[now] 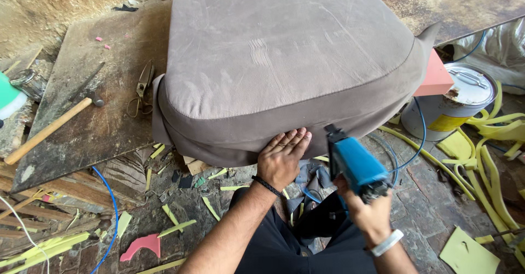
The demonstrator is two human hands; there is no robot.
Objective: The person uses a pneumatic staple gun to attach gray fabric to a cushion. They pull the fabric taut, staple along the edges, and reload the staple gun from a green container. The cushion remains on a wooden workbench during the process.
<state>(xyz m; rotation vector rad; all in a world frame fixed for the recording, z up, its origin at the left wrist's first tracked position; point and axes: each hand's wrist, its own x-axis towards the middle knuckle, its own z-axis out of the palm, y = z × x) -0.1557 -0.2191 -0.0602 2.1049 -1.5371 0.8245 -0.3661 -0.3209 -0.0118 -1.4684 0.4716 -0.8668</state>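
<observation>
Brown-grey fabric cushion [284, 61] is laid on the dark wooden worktop [104, 104], its front edge overhanging twd the person. L hand [283, 159] is pressed flat, fingers spread, against the cushion's lower front edge w/ nothing held in its grip. Blue staple gun [354, 165] is gripped firmly by the R hand [367, 208], nose pointed at the fabric just beside the L hand. Hammer [52, 126] & scissors [143, 85] are seen on the worktop, well apart from the hands.
</observation>
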